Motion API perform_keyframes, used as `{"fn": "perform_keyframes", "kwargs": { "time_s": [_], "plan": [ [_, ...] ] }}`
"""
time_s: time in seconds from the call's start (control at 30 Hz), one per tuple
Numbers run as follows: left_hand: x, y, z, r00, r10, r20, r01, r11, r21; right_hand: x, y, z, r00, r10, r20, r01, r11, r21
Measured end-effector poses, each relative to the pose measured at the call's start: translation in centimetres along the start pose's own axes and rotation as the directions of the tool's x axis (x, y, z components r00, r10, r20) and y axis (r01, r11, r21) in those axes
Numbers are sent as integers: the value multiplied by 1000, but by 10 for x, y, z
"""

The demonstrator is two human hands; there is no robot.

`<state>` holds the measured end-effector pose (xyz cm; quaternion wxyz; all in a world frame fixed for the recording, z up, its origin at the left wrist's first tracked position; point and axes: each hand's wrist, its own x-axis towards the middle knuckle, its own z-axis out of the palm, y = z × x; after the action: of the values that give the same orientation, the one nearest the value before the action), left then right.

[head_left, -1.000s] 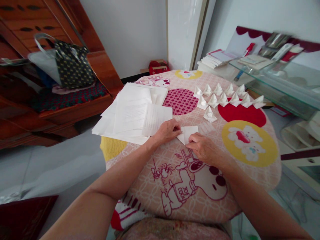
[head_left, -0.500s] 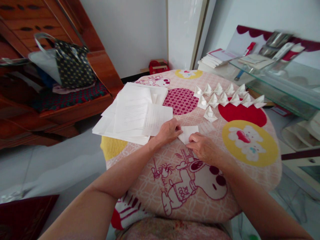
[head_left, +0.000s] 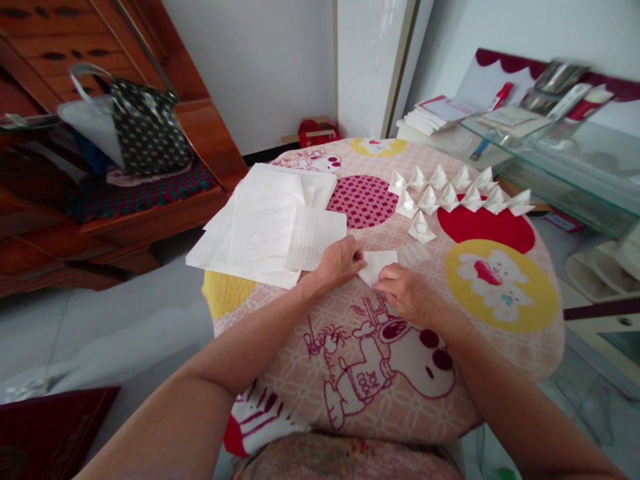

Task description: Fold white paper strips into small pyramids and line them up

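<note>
A small folded piece of white paper (head_left: 376,263) lies on the patterned tablecloth (head_left: 320,380), between my two hands. My left hand (head_left: 341,260) has its fingers closed on the paper's left corner. At the lower right edge, my right hand (head_left: 405,290) pinches the same paper, its fingertips partly covering it. Beside my left hand is a spread pile of white sheets (head_left: 265,220), some with printed lines. Beyond my right hand stand several folded paper pieces (head_left: 429,199) with pointed tips, set in rows, and one stands nearer (head_left: 421,229).
At the right, a glass shelf (head_left: 550,160) holds metal cups and other items, near a stack of booklets (head_left: 435,113). A wooden bench (head_left: 200,153) with a dotted bag (head_left: 145,127) stands at the left. A red item (head_left: 317,132) is on the floor behind the table.
Almost nothing differs. Both hands stay on the folded paper, with only a very slight shift of the fingers and of the whole view.
</note>
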<state>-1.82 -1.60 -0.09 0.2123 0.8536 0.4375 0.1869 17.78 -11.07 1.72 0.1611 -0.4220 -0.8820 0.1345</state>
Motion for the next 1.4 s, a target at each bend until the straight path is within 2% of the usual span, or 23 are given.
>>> {"fn": "perform_keyframes", "kwargs": {
  "time_s": [0.13, 0.2, 0.7, 1.0, 1.3, 1.4],
  "plan": [
    [1, 1, 0, 1000, 3, -8, -3, 1000, 24, 3, 4, 3, 993, -15, -116, 19, 999, 31],
    [2, 2, -1, 1000, 0, 1, 0, 1000, 27, 4, 5, 5, 991, -33, -133, 40, 998, 47],
    [2, 1, 0, 1000, 4, 9, -4, 999, 40, 11, 12, 12, 986, -134, -97, 139, 989, 43],
    [2, 1, 0, 1000, -3, 24, 2, 998, 56, 16, 8, 6, 995, -95, -18, 94, 995, -14],
    [2, 0, 0, 1000, 10, 21, -11, 999, 33, 6, 8, 5, 994, -108, -25, 108, 994, 4],
    [2, 1, -1, 999, 5, 32, -6, 999, 33, 6, 10, 6, 989, -121, -80, 124, 991, 44]
  ]
}}
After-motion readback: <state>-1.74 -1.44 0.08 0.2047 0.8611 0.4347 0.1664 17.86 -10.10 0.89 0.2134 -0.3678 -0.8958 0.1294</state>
